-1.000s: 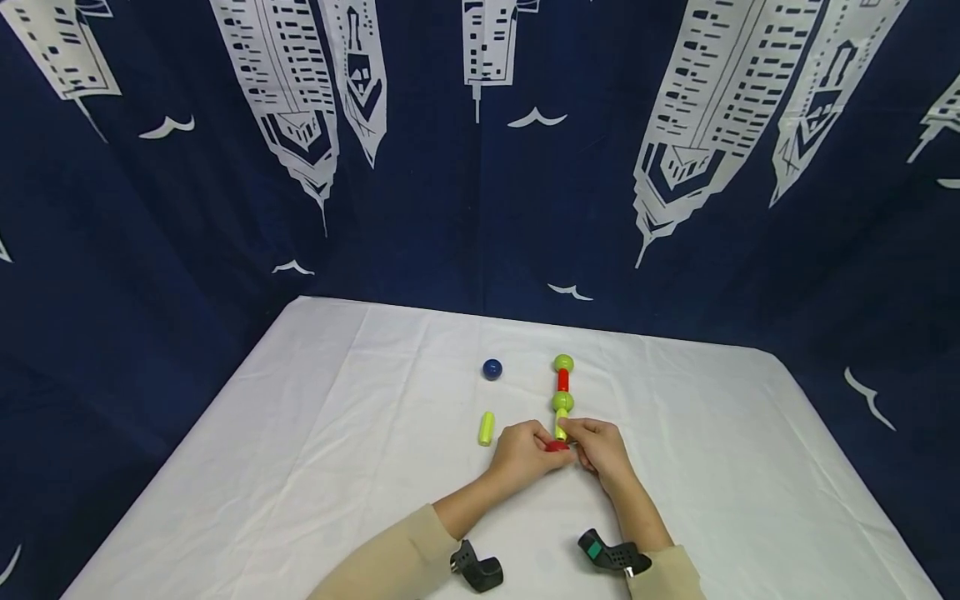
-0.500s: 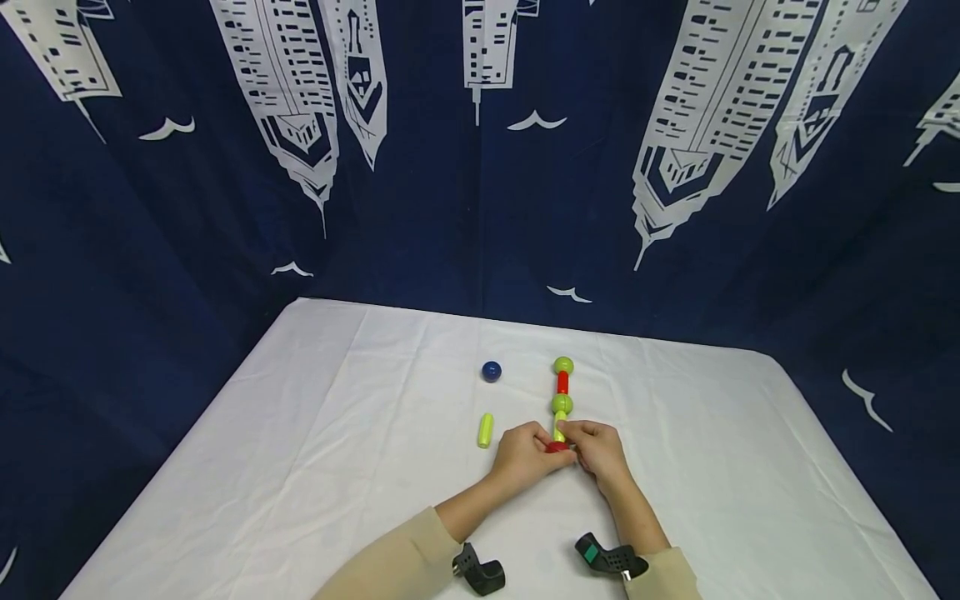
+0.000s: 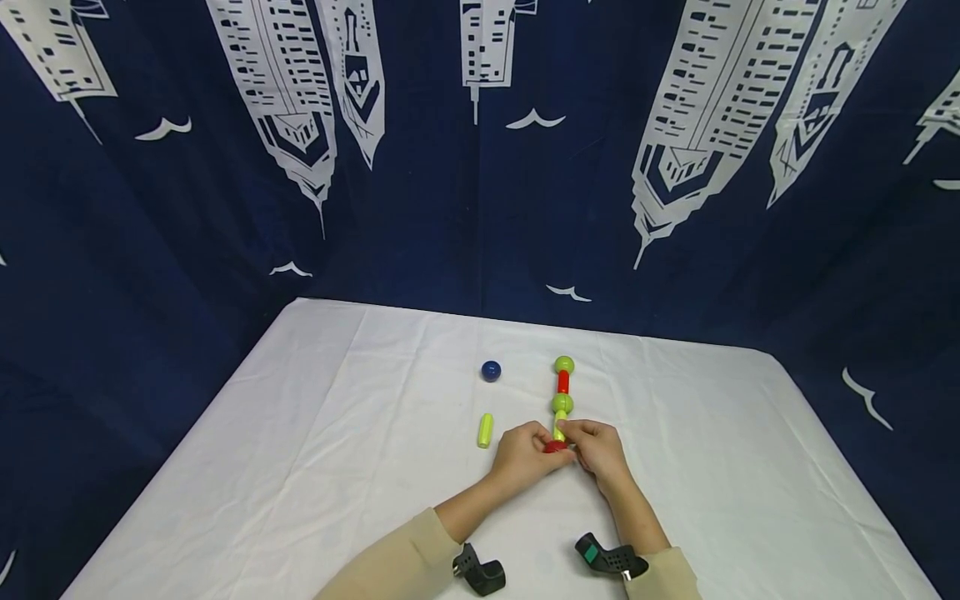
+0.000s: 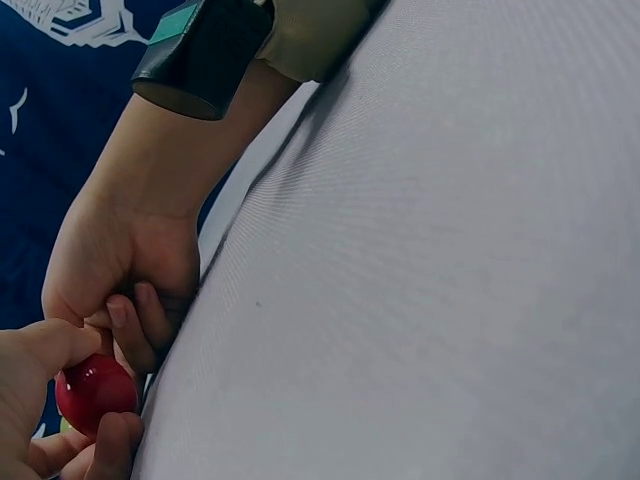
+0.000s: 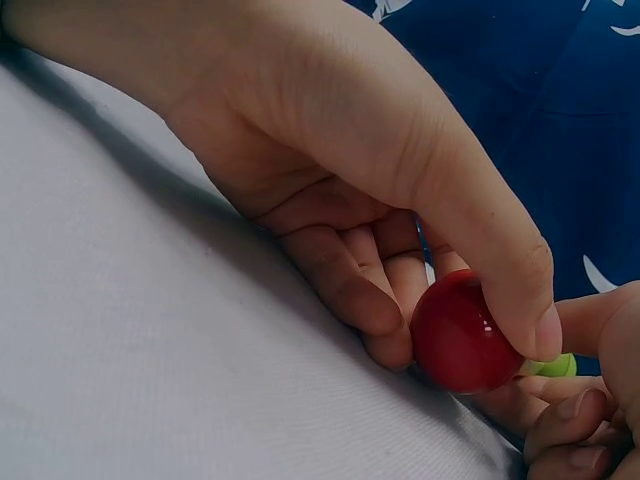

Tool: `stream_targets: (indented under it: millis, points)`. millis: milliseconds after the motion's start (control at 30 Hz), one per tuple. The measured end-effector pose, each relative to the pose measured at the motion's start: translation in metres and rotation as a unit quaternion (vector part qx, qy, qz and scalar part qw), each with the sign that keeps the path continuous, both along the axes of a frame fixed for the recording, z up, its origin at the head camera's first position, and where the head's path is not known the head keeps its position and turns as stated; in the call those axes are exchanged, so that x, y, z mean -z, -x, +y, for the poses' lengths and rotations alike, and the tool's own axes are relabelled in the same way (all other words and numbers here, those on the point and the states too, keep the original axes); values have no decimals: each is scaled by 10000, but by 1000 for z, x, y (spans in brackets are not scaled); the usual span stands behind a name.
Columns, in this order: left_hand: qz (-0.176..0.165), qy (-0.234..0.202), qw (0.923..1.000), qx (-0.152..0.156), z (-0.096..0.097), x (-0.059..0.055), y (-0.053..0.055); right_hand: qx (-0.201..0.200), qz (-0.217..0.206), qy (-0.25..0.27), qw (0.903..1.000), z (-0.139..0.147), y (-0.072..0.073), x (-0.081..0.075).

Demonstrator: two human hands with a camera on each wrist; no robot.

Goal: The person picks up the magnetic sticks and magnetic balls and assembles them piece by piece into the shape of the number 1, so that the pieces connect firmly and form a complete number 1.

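Observation:
A chain of toy pieces lies on the table: a far green ball (image 3: 564, 364), a red rod (image 3: 563, 382), a nearer green ball (image 3: 562, 403) and a yellow-green rod (image 3: 559, 432). At its near end is a glossy red ball (image 3: 555, 447). My left hand (image 3: 519, 458) grips this ball between thumb and fingers, its thumb showing across the ball (image 5: 462, 335) in the right wrist view. With thumb and fingertips, my right hand (image 3: 598, 450) pinches the yellow-green rod right beside the ball. Fingers hide part of the rod.
A dark blue ball (image 3: 491, 371) and a loose yellow-green rod (image 3: 486, 431) lie left of the chain. White cloth (image 3: 360, 467) covers the table, and a navy patterned curtain (image 3: 420, 208) hangs behind it. Each wrist wears a black device (image 3: 480, 572).
Both hands keep their hold on the red ball and the yellow-green rod. The red ball shifts very slightly at the joint; the other pieces stay in place.

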State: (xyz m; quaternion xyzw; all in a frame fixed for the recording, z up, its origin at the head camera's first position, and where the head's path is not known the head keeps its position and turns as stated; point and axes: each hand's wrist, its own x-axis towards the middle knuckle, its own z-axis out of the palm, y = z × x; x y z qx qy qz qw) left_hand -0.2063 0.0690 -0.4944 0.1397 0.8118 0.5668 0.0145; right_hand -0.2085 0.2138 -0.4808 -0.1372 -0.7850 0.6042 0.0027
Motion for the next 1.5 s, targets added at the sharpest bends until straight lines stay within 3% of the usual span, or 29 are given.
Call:
stream_targets:
  millis: [233,567,900,1100,1500]
  points:
    - [55,50,10000,-37,-1,-1,0,-28,-25,-103,9999,-1,0,1]
    - [450,454,9979,-126,-1,-2,0,-12,-28,-144,9999,-1,-1,1]
    - [448,300,9985,32,-3,0,1,-26,58,-8,10000,0,-2,1]
    - [496,218,9985,-33,-2,3,2,-57,86,-3,9999,1,-4,0]
    - [513,113,9986,-82,-2,4,1,-191,80,-552,9983,1,-20,-3]
